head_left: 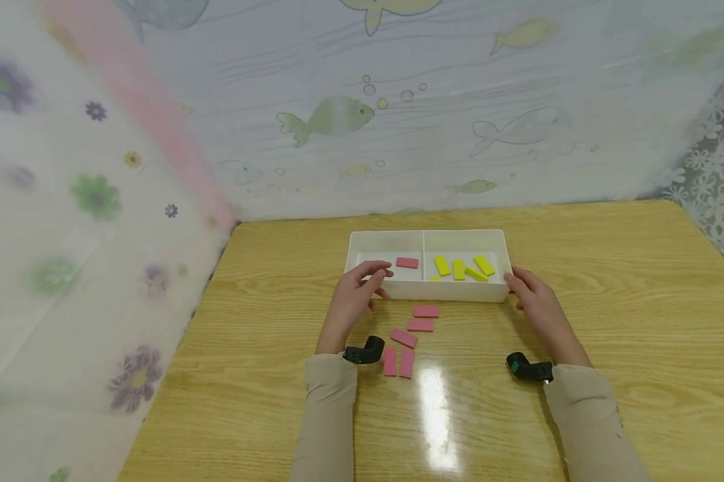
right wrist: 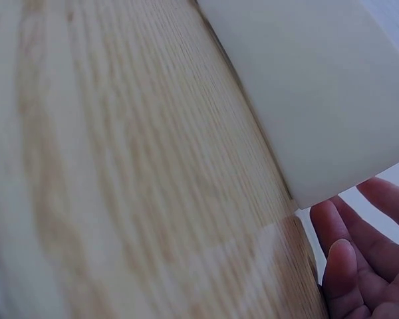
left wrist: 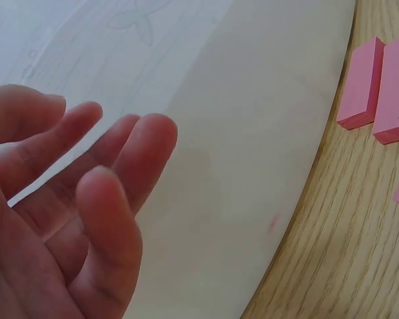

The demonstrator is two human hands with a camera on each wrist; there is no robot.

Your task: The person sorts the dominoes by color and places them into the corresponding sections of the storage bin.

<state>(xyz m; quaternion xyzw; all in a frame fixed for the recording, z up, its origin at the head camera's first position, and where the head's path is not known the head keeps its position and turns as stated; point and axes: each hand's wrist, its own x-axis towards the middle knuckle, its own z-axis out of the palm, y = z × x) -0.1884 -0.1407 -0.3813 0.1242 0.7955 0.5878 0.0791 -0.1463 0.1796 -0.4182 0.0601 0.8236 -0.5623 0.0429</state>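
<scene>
A white plastic tray [head_left: 392,290] with 2 compartments sits on a wooden table [head_left: 609,301], between the person's 2 hands. The left hand [head_left: 356,294] hovers at the tray's near left corner, its fingers [head_left: 379,268] loosely spread and relaxed over the rim, holding nothing. Just beyond those fingertips, 1 pink block [head_left: 407,263] lies flat in the left compartment. The right hand [head_left: 533,298] rests at the tray's near right corner, fingers relaxed and fairly straight against the wall, gripping nothing. Just left of those fingers, yellow blocks [head_left: 463,268] lie jumbled in the right compartment. 5 more pink blocks [head_left: 411,335] lie on the table between the wrists, nearer the left hand.

The head view alone shows the tray's contents. The left wrist view shows the open palm, fingers apart, before the smooth, matte tray wall, with pink blocks at the edge. The right wrist view shows fingertips just beside the tray's corner; whether they touch it cannot be told.

The blocks are small flat rectangles. The table has pale, glossy wood grain.
</scene>
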